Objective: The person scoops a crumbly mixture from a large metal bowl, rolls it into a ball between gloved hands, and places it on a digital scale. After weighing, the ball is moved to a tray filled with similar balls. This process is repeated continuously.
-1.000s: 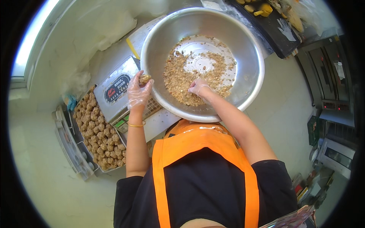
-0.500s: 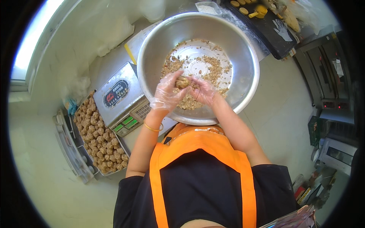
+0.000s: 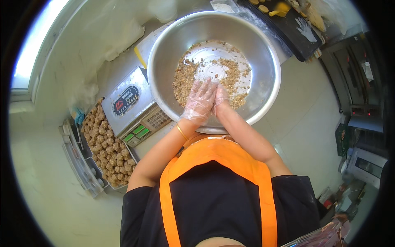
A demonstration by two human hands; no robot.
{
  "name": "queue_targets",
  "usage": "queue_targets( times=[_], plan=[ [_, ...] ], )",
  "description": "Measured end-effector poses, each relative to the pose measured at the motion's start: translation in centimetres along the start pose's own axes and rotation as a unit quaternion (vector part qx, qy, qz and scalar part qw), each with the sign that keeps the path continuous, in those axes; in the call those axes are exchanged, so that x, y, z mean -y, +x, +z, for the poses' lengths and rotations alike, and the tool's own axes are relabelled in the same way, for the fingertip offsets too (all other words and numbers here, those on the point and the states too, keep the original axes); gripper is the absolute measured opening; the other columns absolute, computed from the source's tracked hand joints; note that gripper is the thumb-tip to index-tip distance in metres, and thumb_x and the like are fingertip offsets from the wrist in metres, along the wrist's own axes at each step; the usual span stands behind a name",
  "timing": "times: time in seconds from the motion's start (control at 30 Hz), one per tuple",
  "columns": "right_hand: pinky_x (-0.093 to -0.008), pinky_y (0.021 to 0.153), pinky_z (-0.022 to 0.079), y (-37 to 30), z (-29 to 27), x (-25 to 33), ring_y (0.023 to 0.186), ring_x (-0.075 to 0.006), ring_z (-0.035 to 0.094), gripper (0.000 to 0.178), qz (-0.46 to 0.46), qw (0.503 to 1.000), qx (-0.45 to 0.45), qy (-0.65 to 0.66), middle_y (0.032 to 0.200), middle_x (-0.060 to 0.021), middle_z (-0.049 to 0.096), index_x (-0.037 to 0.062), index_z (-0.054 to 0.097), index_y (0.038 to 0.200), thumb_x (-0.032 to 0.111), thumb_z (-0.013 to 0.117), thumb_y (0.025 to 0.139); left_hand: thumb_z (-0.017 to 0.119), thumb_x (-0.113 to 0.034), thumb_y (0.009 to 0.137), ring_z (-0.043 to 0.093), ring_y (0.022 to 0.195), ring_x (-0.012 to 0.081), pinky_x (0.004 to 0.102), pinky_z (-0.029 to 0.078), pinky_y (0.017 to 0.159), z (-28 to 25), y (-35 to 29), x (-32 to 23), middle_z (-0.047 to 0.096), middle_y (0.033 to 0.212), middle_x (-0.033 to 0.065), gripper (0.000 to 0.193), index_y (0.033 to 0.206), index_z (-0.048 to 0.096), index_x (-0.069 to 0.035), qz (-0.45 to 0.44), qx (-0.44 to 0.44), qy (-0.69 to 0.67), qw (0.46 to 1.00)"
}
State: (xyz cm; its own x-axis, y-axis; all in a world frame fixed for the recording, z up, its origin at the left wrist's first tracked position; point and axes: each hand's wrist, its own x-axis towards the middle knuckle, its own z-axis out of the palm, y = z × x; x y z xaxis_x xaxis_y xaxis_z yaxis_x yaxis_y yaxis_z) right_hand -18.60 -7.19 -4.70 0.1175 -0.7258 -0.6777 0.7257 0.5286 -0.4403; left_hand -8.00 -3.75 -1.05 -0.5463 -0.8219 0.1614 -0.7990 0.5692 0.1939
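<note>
My left hand (image 3: 200, 100), in a clear plastic glove, lies palm-in against my right hand (image 3: 221, 97), which is gloved too. Its fingers are stretched out and close together; those of the right are mostly covered. Between the cupped palms the ball of nut mixture is hidden from sight. Both hands are over the near side of a big steel basin (image 3: 263, 88). Loose chopped nut mixture (image 3: 185, 80) is spread across the basin's bottom, around a barer shiny middle.
Left of the basin stands a digital scale (image 3: 131, 99). Beside it a tray holds many shaped nut balls (image 3: 108, 144). A dark baking tray (image 3: 288, 31) with a yellow tool (image 3: 281, 9) and a white glove (image 3: 305, 29) lies at far right. An oven (image 3: 352, 78) stands right.
My hands have gone from holding the nut ball at the fingertips to pressing palm against palm. The ball has passed out of sight between them, and my left elbow has swung outward.
</note>
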Motion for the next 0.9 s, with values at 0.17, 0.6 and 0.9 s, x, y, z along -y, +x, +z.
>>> queue_targets(
  times=[0.17, 0.6, 0.9],
  plan=[
    [-0.0454, 0.107, 0.049, -1.4, 0.5, 3.3, 0.124, -0.0313, 0.059, 0.070, 0.067, 0.990, 0.080, -0.093, 0.132, -0.0178, 0.061, 0.0013, 0.051, 0.140, 0.060, 0.032, 0.106, 0.075, -0.020, 0.082, 0.048, 0.138, 0.0345, 0.0518, 0.031, 0.120, -0.8, 1.2, 0.3, 0.061, 0.138, 0.0126, 0.058, 0.136, 0.059, -0.007, -0.095, 0.022, -0.102, 0.990],
    [-0.0376, 0.088, 0.052, -0.2, 2.4, 0.4, 0.097, -0.0214, 0.063, 0.036, 0.059, 0.981, -0.020, -0.184, 0.107, -0.0069, 0.068, 0.0093, 0.066, 0.111, 0.042, 0.051, 0.106, 0.074, -0.017, 0.081, 0.049, 0.132, 0.0352, 0.0557, 0.032, 0.116, 0.0, -1.3, 1.5, 0.059, 0.136, 0.0120, 0.047, 0.125, 0.064, -0.003, -0.085, -0.113, -0.032, 0.989],
    [-0.0427, 0.102, 0.050, 1.0, 0.9, -0.1, 0.119, -0.0300, 0.058, 0.062, 0.113, 0.987, 0.035, -0.111, 0.131, -0.0156, 0.059, 0.0021, 0.052, 0.137, 0.055, 0.045, 0.105, 0.076, -0.019, 0.083, 0.048, 0.137, 0.0393, 0.0550, 0.033, 0.118, -1.0, -1.5, 1.2, 0.061, 0.136, 0.0184, 0.059, 0.135, 0.057, 0.001, -0.160, -0.050, -0.091, 0.982]
  ],
)
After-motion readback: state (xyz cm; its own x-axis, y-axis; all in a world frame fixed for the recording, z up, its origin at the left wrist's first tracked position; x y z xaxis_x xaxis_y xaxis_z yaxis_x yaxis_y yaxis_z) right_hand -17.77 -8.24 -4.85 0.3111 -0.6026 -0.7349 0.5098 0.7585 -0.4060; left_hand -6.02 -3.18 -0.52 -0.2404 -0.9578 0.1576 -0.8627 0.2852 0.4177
